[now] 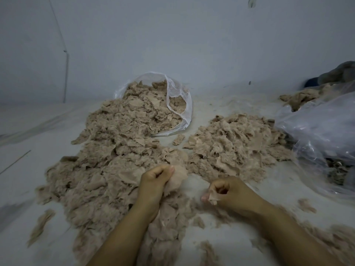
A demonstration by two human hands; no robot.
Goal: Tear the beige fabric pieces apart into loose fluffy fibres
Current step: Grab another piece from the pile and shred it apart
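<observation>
Both hands apart — left hand (156, 179) and right hand (223, 191) gripping beige fabric pieces (177, 177) over pale floor (221, 244).

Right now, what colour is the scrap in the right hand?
Beige, a pale pinkish tan scrap, seen in the head view.

Everything's just on the pale floor (38, 135). One big heap of beige fabric scraps (107, 156) spills out of a clear plastic bag (178, 96) at the back, with a smaller heap (236, 144) to its right. A crumpled plastic sheet (317, 135) lies far right, and stray fluff tufts (41, 223) are scattered nearby.
</observation>
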